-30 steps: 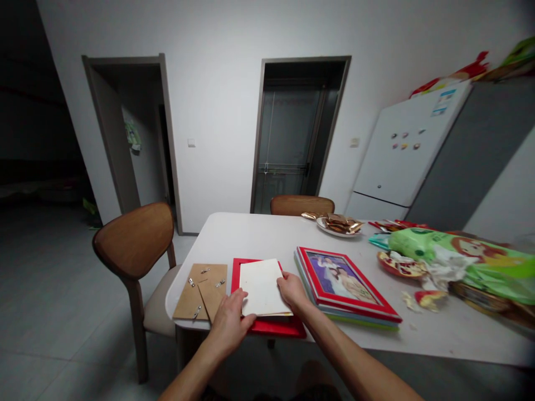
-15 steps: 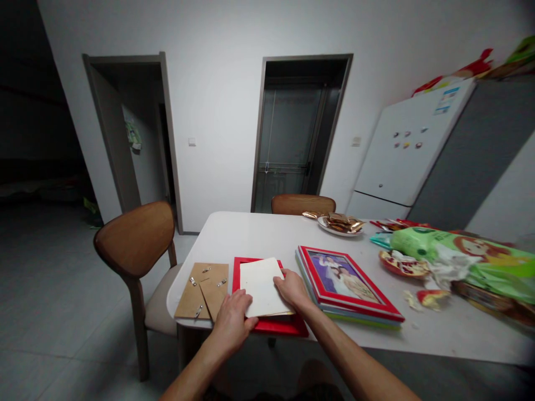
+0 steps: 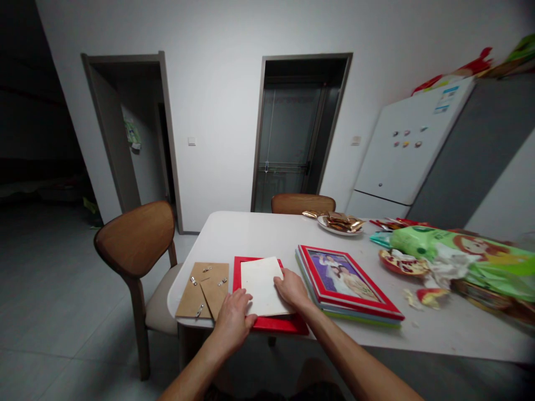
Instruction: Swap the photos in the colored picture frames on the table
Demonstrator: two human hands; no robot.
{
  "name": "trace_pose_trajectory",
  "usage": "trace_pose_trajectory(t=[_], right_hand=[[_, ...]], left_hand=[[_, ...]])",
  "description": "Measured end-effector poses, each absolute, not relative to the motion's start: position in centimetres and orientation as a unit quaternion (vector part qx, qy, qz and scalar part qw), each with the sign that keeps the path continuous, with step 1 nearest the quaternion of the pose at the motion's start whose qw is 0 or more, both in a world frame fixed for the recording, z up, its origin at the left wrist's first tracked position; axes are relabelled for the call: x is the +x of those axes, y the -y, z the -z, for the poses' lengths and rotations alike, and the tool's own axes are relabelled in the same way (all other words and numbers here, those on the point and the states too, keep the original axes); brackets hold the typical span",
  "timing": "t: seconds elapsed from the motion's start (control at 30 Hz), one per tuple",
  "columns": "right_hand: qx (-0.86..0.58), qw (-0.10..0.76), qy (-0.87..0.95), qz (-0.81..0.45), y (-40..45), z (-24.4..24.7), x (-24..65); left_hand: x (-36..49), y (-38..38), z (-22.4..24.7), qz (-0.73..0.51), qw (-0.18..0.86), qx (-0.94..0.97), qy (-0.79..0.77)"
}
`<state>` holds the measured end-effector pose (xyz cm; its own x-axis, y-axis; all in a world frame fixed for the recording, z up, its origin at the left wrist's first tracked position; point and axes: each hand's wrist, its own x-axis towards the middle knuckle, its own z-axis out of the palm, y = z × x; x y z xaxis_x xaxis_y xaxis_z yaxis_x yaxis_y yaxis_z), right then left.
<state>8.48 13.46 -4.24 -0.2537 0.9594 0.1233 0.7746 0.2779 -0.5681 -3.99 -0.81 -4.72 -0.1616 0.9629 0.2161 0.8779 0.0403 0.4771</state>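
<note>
Head camera view: two bare hands hold a white sheet [image 3: 263,287] over a red frame [image 3: 237,273] at 6 o'clock, near the edge of a pale table [image 3: 251,231]. Little has changed in the last second: the right hand [image 3: 292,288] now reaches slightly farther over the sheet, while the left hand [image 3: 234,317] has kept almost the same place. This suggests a small adjustment of the sheet, which appears not yet settled in line with the frame.

The sheet looks blank, cream-white and stiff, with straight edges. It sits a little askew, so red shows along its 9 o'clock side and more broadly below it at 6 o'clock. Whether it lies flat or is slightly raised, and whether it is one layer or several, cannot be told.

The right hand grips the sheet's 3 o'clock edge. The left hand holds the 7 o'clock corner, fingers at the side and thumb by the near edge; how firmly, the view does not show.

From the sheet, brown boards [image 3: 188,298] with metal clips [image 3: 193,281] lie at 9 o'clock, close to the left hand. A stack of framed pictures [image 3: 345,278] lies at 3 o'clock, just beyond the right hand.
</note>
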Motion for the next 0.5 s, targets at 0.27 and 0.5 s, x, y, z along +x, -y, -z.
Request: trace_pose_trajectory(t=[0.27, 0.5], right_hand=[[-0.519, 0.275, 0.751, -0.301, -14.61, 4.01, 8.37], [-0.524, 0.273, 0.740, -0.321, -14.16, 4.78, 8.29]], left_hand=[[-3.77, 0.99, 4.34, -0.260, 0.086, 0.636, -0.721], [-3.97, 0.97, 4.42, -0.249, 0.089, 0.640, -0.722]])
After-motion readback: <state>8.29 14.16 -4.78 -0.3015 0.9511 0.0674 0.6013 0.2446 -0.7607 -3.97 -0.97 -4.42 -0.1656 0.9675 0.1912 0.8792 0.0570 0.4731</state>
